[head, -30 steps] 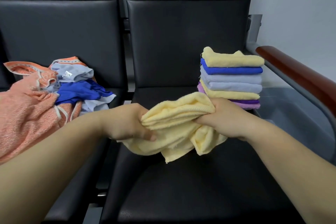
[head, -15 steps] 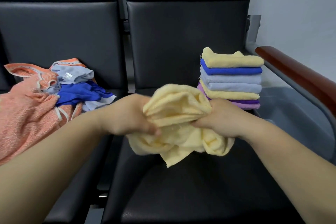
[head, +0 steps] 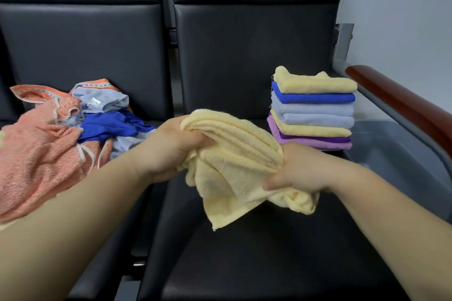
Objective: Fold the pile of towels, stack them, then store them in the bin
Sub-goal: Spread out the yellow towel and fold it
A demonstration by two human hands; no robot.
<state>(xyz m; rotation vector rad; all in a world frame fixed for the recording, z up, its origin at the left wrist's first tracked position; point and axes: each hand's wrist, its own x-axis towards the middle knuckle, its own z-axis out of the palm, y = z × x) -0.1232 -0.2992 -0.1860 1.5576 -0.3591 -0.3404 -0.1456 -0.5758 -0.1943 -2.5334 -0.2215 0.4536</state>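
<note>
A crumpled pale yellow towel (head: 234, 166) hangs above the black seat, bunched between both hands. My left hand (head: 168, 146) grips its upper left edge; my right hand (head: 300, 168) grips its right side lower down, and loose ends dangle below. At the seat's back right stands a neat stack of folded towels (head: 313, 110) in yellow, blue, grey-blue and purple. A heap of unfolded towels (head: 61, 134), orange, blue and grey-blue, lies on the seat to the left. No bin can be picked out with certainty.
Two black padded seats (head: 244, 264) with tall backs fill the view. A grey side panel (head: 403, 154) with a red-brown armrest (head: 401, 102) borders the right seat. A gap runs between the two seats.
Both hands have lifted and turned the yellow towel; the left hand rose and the right hand dropped slightly, so the folded layers now slope down to the right and more cloth hangs below.
</note>
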